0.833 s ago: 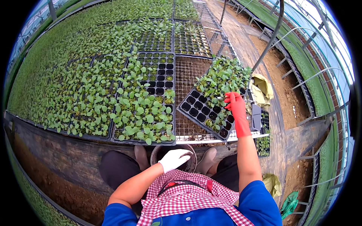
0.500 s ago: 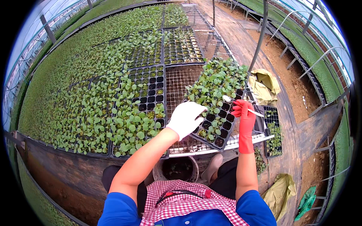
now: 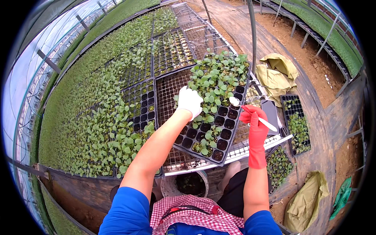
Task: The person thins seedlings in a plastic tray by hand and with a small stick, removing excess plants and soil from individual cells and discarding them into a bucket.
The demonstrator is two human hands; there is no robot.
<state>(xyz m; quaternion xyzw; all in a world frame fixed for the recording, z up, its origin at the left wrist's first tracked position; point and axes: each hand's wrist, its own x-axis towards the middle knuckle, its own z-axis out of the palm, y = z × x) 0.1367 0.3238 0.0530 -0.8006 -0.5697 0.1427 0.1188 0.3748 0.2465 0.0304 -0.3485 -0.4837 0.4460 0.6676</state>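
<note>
A black cell tray of seedlings (image 3: 219,84) lies at an angle on the mesh bench in front of me. Its far cells are full of green leaves, while many near cells hold only dark soil. My left hand (image 3: 189,102), in a white glove, is at the tray's left side with fingers curled in against the leaves; whatever they grip is hidden. In a red rubber glove, my right hand (image 3: 253,117) closes round a white spoon (image 3: 267,124). The spoon's bowl is over the cells at the tray's right side.
More seedling trays (image 3: 98,117) cover the bench to the left. A bucket (image 3: 168,187) with dark contents stands below the bench edge. A dark flat device (image 3: 270,113) lies right of the tray. Beyond are an upright pole (image 3: 252,35), tan sacks (image 3: 276,74) and smaller trays (image 3: 296,125).
My left hand has moved from the near left part of the tray to farther along its left side, its fingers more curled. The spoon stays in my right hand. The whole view has shifted.
</note>
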